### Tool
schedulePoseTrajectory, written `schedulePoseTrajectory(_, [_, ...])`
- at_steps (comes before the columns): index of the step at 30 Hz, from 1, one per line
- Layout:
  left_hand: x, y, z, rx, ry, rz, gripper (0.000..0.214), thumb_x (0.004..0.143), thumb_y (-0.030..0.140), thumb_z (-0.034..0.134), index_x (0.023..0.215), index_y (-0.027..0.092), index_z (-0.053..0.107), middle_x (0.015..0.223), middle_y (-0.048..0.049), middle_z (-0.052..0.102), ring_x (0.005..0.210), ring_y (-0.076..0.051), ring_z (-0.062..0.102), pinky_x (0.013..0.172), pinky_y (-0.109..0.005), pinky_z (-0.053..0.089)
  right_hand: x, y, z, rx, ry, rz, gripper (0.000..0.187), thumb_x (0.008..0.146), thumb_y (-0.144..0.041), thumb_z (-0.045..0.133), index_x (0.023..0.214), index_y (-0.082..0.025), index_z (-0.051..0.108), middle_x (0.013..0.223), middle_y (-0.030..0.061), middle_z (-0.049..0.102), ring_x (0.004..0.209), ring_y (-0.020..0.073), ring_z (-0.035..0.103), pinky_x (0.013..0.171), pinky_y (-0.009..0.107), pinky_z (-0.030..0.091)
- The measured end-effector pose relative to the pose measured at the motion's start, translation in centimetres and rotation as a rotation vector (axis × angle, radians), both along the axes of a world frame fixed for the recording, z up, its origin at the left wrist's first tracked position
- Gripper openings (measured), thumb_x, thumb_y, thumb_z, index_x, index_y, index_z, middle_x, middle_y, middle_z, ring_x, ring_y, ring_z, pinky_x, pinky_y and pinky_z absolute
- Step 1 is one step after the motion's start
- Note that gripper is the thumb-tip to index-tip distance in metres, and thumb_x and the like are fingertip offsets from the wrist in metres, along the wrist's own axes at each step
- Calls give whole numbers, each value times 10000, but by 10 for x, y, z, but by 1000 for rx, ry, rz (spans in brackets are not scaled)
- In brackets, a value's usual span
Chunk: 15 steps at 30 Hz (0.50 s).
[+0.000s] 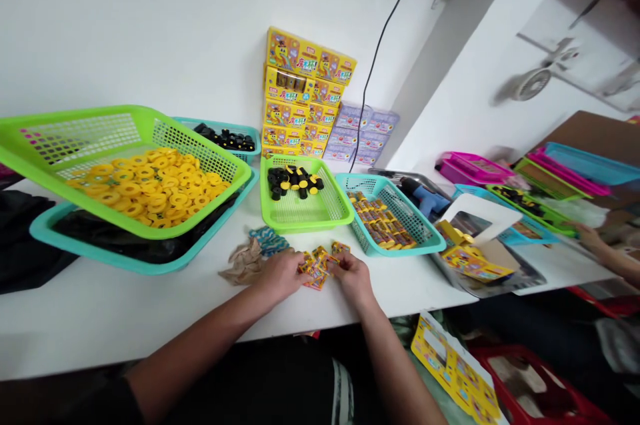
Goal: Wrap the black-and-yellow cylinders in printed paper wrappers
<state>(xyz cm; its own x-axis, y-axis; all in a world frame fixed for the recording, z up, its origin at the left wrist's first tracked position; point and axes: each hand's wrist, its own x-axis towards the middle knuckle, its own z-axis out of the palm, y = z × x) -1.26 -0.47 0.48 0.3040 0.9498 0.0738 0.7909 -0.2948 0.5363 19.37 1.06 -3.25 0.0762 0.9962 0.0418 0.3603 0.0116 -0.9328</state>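
Both my hands rest near the front edge of a white table [100,305], over a loose pile of small yellow printed packets [316,267]. My right hand [353,276] curls its fingers over several of these packets. At the pile's left side are the fingertips of my left hand [280,276], though I cannot tell whether they grip anything. Crumpled brown paper [244,262] and a blue patterned strip [269,241] lie just left of that hand. Straight ahead stands a lime-green tray [305,225] holding black and yellow cylindrical parts.
A lime-green basket [140,125] of yellow rings leans on a teal basket [100,248] at left. Stacked yellow boxes [305,78] stand behind. A teal basket [390,202] holds packets. Another person's hand [590,236] reaches in at far right, beyond more trays.
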Motion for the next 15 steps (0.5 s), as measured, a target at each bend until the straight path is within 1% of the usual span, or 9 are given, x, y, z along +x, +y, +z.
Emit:
schedulePoseTrajectory(3, [3,1,5,53,-123,35,252,867,382,584,912,164,702,887,-80,657,819,-202,597,741,-293,412,-1,-3,3,9,33,-1,250,691,-455,666,684,-214,601,572,-33,499,534,137,422,520,270,355])
schedulePoseTrajectory(5, [8,5,8,76,-217,22,271,894,381,534,930,172,704,885,-70,647,815,-184,584,745,-282,410,-4,-6,8,13,69,21,269,693,-468,685,687,-212,605,569,-31,500,524,132,414,507,267,344])
schedulePoseTrajectory(6, [11,8,9,71,-254,5,264,893,372,526,898,177,704,855,-57,635,791,-175,573,730,-275,405,-6,-8,12,10,92,43,276,687,-469,703,686,-210,608,567,-30,501,518,129,409,503,266,339])
schedulePoseTrajectory(8, [15,15,7,25,-318,-41,260,870,341,526,730,176,669,731,-21,581,709,-155,534,672,-259,379,-10,-10,21,-7,127,98,295,670,-474,735,678,-205,615,555,-30,500,504,125,404,491,263,331])
schedulePoseTrajectory(10, [17,21,2,-38,-412,-61,320,847,322,515,566,174,555,602,13,490,620,-137,476,604,-251,333,-11,-7,33,-15,109,147,310,677,-490,741,698,-200,632,556,-23,514,505,131,427,482,261,336])
schedulePoseTrajectory(12, [17,26,-3,-104,-539,-29,356,832,343,505,518,181,465,535,33,428,563,-127,431,553,-251,286,-11,4,49,29,41,147,313,711,-497,718,757,-195,648,590,-8,555,535,148,476,496,266,369])
schedulePoseTrajectory(14, [15,27,-8,-185,-645,11,364,822,385,499,521,186,451,506,41,415,529,-123,409,522,-251,259,-13,27,66,115,-95,120,288,754,-472,679,792,-189,648,648,14,606,591,166,532,552,279,420])
schedulePoseTrajectory(15, [14,27,-9,-220,-680,18,364,812,404,508,525,185,462,499,41,419,524,-123,408,516,-250,258,-15,42,75,146,-211,110,266,782,-454,650,797,-188,645,677,21,628,619,171,556,585,282,439])
